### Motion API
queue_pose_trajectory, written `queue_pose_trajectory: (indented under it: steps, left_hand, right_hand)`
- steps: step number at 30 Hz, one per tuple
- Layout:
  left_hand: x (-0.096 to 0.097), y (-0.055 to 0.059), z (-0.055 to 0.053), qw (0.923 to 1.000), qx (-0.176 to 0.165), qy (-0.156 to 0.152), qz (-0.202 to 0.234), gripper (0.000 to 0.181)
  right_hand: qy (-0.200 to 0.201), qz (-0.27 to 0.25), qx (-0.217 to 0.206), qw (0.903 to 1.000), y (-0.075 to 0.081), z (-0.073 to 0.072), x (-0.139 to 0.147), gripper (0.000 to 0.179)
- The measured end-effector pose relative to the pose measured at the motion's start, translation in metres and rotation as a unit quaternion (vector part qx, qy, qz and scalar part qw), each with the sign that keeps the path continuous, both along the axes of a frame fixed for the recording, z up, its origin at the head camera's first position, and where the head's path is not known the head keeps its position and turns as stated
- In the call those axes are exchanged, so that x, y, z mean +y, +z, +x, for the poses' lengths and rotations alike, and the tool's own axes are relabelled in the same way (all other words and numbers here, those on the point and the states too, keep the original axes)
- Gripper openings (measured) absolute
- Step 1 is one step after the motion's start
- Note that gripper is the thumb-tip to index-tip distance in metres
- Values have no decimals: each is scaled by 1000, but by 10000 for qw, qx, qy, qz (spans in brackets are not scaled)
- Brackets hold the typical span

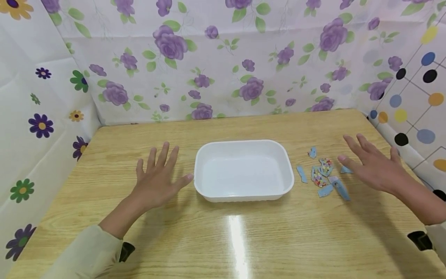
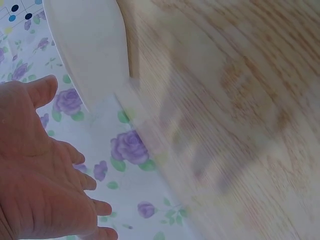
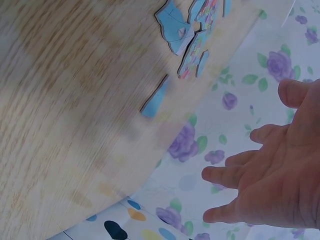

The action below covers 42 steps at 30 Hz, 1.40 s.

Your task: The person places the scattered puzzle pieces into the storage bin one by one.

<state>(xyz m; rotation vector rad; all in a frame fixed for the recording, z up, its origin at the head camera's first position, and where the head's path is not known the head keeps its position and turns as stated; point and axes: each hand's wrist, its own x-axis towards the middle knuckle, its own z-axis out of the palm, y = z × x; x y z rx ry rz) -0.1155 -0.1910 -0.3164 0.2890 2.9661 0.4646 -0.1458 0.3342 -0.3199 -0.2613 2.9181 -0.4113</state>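
In the head view my left hand [image 1: 155, 183] hovers over the table with its fingers spread, holding nothing. Its thumb tip points at the left side of a white rectangular tray [image 1: 244, 197], whose inside shows bare. On the right, my right hand [image 1: 378, 169] is also spread and holds nothing. Just left of it lie several flat, irregular puzzle pieces [image 1: 325, 191], light blue, some with multicoloured specks. One small blue piece [image 1: 345, 169] sits partly behind the right fingers. The right wrist view shows these blue pieces [image 3: 155, 99] on the wood, apart from the hand.
The wooden table [image 1: 174, 240] is backed by a hanging cloth [image 1: 223, 77] with purple roses. A flowered sheet [image 1: 38, 155] hangs along the left side, and a dotted sheet [image 1: 418, 116] along the right. Light glares on the table's front middle.
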Motion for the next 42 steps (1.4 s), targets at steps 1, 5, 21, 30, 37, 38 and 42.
queue_pose_trajectory:
  steps: [1, 5, 21, 30, 37, 38, 42]
  left_hand:
    - [0, 0, 0, 10000, 6, -6, -13, 92]
    - [2, 0, -1, 10000, -4, -28, -6, 91]
    - [10, 0, -1, 9997, -112, -50, 218, 95]
    - [13, 1, 0, 9995, -52, -73, 309, 94]
    - [14, -1, 0, 9993, 24, -94, 367, 95]
    - [14, -1, 0, 9993, 43, -96, 368, 96]
    - [15, -2, -1, 9991, 153, -83, 384, 96]
  right_hand:
    - [-5, 5, -8, 10000, 0, 0, 1, 72]
    - [-36, 43, -58, 10000, 1, 0, 1, 72]
    - [-75, 203, 45, 9998, -2, -3, 3, 75]
    - [-95, 259, 155, 9995, -13, 0, 7, 75]
    - [-95, 145, 168, 9997, -21, 2, 8, 75]
    - [-96, 156, 180, 9997, -22, 2, 8, 76]
    - [-84, 183, 172, 9996, -21, -3, 11, 75]
